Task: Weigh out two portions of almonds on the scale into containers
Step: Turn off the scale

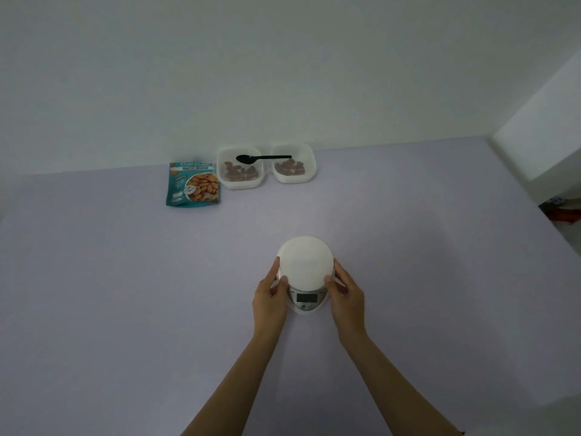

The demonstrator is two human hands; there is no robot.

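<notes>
The scale (pixel 305 272) sits low at frame centre on the table (pixel 125 278). The left hand (pixel 269 294) and right hand (pixel 345 292) clasp its opposite sides, thumbs on the platform rim. It looks like light, stiff, smooth plastic, and the top may be loose, so it is best held by the base. Both hold almonds (pixel 240 173): the left tub (pixel 240 185) and right tub (pixel 294 180) at upper centre, with a spoon (pixel 267 157) across them and the bag (pixel 193 185) to their left.

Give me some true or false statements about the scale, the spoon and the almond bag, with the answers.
1. The left hand and right hand both hold the scale. True.
2. The black spoon lies across the left container and right container. True.
3. The almond bag is right of both containers. False: it is left of them.
4. A container sits on the scale. False: both stand far behind it.
</notes>
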